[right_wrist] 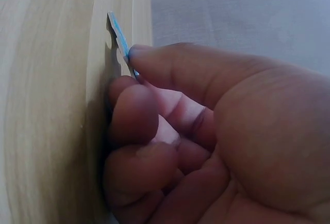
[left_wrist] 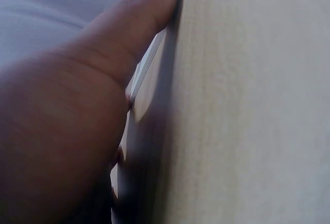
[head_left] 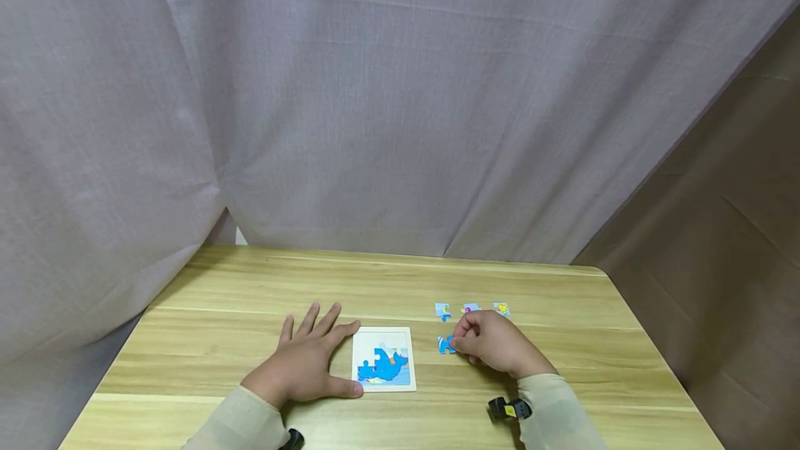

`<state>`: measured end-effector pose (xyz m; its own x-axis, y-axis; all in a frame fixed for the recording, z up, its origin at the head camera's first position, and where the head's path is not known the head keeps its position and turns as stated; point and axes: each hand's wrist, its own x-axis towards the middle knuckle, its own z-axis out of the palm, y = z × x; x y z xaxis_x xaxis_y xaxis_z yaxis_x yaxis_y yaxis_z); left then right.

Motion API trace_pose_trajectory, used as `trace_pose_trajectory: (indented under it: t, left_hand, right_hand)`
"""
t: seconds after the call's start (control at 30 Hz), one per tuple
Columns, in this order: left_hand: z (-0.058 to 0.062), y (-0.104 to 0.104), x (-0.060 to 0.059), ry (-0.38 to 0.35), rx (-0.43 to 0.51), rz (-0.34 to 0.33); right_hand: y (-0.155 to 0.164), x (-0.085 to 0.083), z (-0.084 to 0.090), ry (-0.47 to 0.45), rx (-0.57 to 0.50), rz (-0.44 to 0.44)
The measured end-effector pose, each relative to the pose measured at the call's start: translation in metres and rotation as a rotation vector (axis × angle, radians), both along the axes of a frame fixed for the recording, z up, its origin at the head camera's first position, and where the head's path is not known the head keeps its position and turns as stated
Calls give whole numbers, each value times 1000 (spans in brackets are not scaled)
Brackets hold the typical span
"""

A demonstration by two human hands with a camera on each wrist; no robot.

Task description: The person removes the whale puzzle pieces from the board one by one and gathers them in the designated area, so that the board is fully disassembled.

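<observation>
Pinched between thumb and curled fingers of the right hand (head_left: 496, 346), a blue puzzle piece (head_left: 446, 345) lies right of the puzzle tray (head_left: 383, 336) on the table (head_left: 219, 297); the left hand (head_left: 306, 363) rests flat, fingers spread, thumb at the tray's near-left corner. Left wrist view: the thumb (left_wrist: 136, 28) meets the tray edge (left_wrist: 149, 61). Right wrist view: thumb and fingers (right_wrist: 136, 118) grip the piece (right_wrist: 117, 35), tilted off the wood.

left hand (head_left: 304, 360): flat, fingers spread, palm down | right hand (head_left: 494, 343): fingers curled, thumb and forefinger pinched | forearms: sleeved
</observation>
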<state>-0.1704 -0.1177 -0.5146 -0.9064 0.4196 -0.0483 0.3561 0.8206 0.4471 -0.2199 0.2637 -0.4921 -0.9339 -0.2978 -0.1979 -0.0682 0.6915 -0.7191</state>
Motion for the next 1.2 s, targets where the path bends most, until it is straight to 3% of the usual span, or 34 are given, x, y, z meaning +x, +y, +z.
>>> trace_pose_trajectory:
  t: [0.73,1.2]
  left_hand:
    - [-2,0,0,-16,5,4]
    - [-1,0,1,-7,-2,4]
  right_hand:
    - [2,2,6,-20,-19,5]
    - [-24,5,37,103,111,136]
